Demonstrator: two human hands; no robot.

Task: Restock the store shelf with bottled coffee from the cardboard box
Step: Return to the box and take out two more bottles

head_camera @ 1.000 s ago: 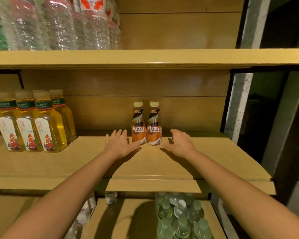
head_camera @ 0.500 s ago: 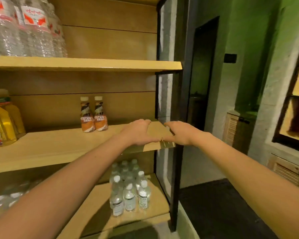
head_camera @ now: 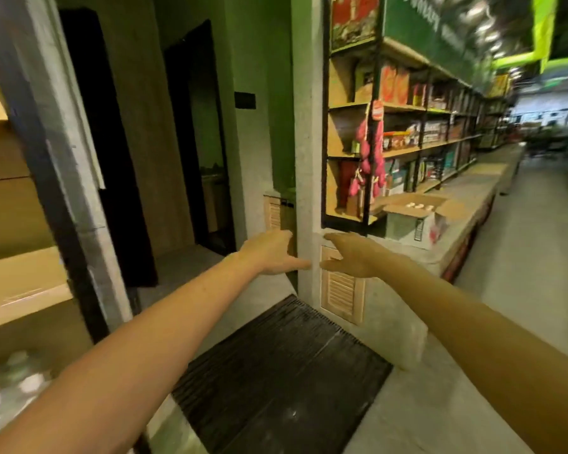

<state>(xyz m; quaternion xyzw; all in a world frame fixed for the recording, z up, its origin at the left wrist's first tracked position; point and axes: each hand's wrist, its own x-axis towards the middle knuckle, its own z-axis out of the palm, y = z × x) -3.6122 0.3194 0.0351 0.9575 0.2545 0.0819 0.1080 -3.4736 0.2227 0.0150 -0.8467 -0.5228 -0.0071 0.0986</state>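
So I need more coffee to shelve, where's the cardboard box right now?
In the head view the cardboard box sits open, right of centre, on the near end of the long counter, just beyond the right hand.

Bare left hand [head_camera: 271, 253], right hand [head_camera: 353, 255] (forearms [head_camera: 164, 326] seemingly too).

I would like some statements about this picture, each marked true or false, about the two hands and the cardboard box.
1. The left hand and the right hand hold nothing. True.
2. The cardboard box is closed. False: its flaps stand open and white caps show inside.
3. The box stands on the floor. False: it sits on the grey ledge.
4. The box is further right than both hands. True.
5. A dark mat lies lower in the view than the hands. True.
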